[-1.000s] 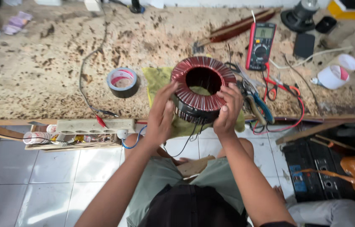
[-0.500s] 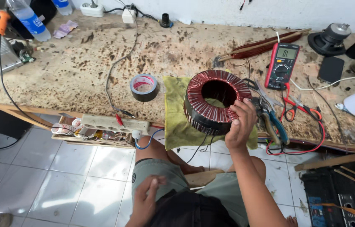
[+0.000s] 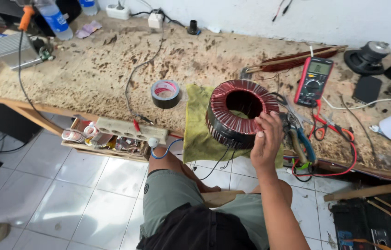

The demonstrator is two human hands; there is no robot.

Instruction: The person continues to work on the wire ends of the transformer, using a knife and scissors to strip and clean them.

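While the toroidal coil (image 3: 240, 113) sits on the yellow cloth (image 3: 198, 126) at the workbench (image 3: 89, 69) front edge, it is steadied by the right hand (image 3: 265, 141), fingers curled against its outer rim. The left hand is out of view. The step is judged as holding; a firmer two-handed grip seems called for next. Counted: one coil, one tape roll (image 3: 166, 93), one multimeter (image 3: 314, 81), one cloth.
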